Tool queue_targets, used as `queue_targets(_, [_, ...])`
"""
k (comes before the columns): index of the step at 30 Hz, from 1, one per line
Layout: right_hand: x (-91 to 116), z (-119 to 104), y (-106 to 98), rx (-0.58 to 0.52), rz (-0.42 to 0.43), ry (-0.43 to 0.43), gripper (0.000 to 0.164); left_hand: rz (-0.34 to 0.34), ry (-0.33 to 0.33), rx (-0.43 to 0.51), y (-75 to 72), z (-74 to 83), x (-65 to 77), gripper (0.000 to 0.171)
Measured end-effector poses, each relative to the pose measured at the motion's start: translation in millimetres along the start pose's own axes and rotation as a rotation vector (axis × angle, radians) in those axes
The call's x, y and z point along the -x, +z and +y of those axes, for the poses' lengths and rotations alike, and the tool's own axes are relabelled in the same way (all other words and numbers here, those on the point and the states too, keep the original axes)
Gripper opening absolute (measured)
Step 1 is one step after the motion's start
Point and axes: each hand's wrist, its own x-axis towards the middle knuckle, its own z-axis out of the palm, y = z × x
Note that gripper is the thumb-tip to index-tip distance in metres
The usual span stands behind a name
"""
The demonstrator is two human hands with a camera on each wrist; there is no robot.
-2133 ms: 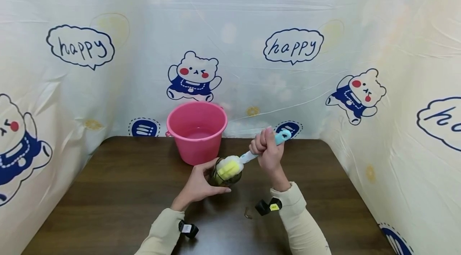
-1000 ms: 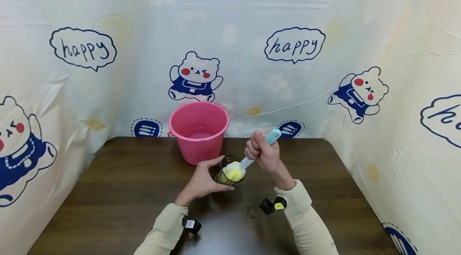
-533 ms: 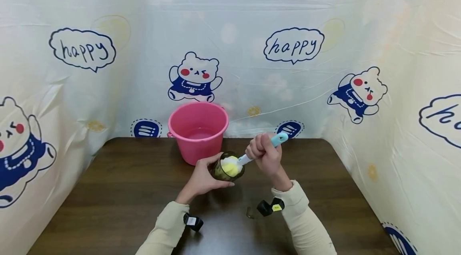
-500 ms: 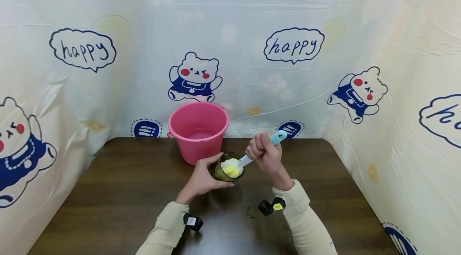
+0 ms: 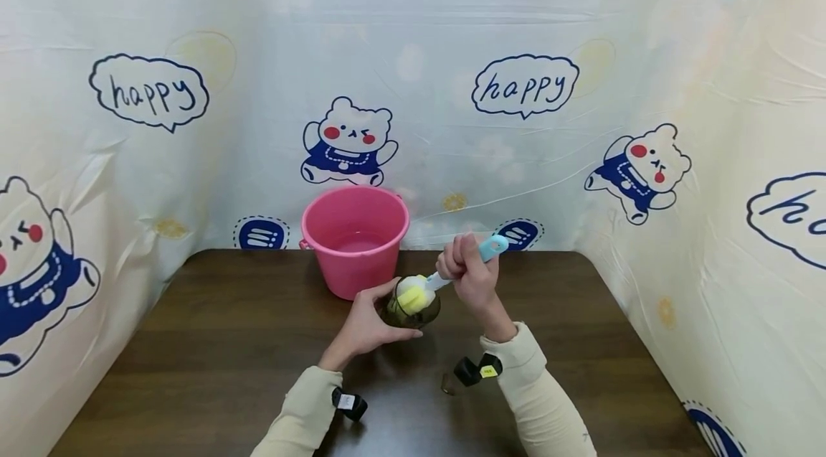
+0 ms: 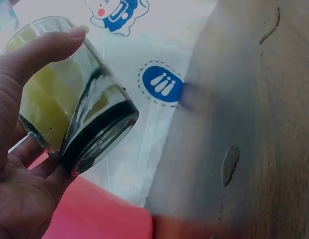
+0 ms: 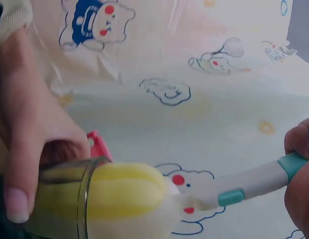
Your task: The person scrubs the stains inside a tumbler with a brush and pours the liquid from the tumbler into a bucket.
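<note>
My left hand [image 5: 369, 322] grips a dark, see-through glass cup [image 6: 102, 102], thumb on one side and fingers round the other. The cup is tilted, its mouth towards my right hand. In my right hand [image 5: 474, 274] is the handle of a bottle brush [image 7: 244, 186], white with blue-green parts, its end sticking out above the fist. The brush's yellow and white sponge head [image 5: 414, 294] sits partly inside the cup; the right wrist view shows part of it bulging past the rim. Through the cup wall, the left wrist view shows the yellow sponge.
A pink bucket [image 5: 342, 278] with some water in it stands just behind my left hand. Small water puddles [image 6: 231, 165] lie on the dark wooden table [image 5: 213, 356]. A printed curtain [image 5: 426, 34] surrounds the table at the back and sides.
The sponge head has gone from the cup's mouth down into it, then come partly back out. My right hand has shifted slightly up and down the brush's line; the left keeps the cup tilted.
</note>
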Motion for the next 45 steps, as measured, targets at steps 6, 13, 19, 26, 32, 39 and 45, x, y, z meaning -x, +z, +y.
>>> queue_targets(6, [1, -4, -4, -0.131, -0.038, 0.146, 0.053, -0.033, 0.031, -0.013, -6.3, -2.1, 2.6, 0.083])
queue_targets(13, [-4, -3, -10, 0.019, 0.031, 0.131, 0.051, -0.032, 0.003, -0.01, -3.5, 2.3, 1.8, 0.089])
queue_targets(19, [3, 1, -4, 0.061, 0.032, 0.0, 0.052, -0.005, -0.013, 0.016, -0.1, 1.7, 0.5, 0.093])
queue_targets(26, [5, -4, -7, -0.096, -0.049, 0.177, 0.052, -0.023, 0.029, 0.022, -3.4, -1.3, 1.8, 0.083])
queue_targets(32, [-1, 3, -4, 0.053, 0.014, 0.134, 0.053, -0.015, 0.011, 0.02, -0.8, -2.2, 3.6, 0.088])
queue_targets(39, [3, 7, -1, -0.013, 0.036, 0.074, 0.055, 0.014, 0.016, 0.048, -3.2, -6.7, 3.5, 0.087])
queue_targets(45, [0, 5, -11, -0.058, 0.126, 0.218, 0.055, 0.008, 0.033, 0.044, -5.9, -3.6, 7.5, 0.084])
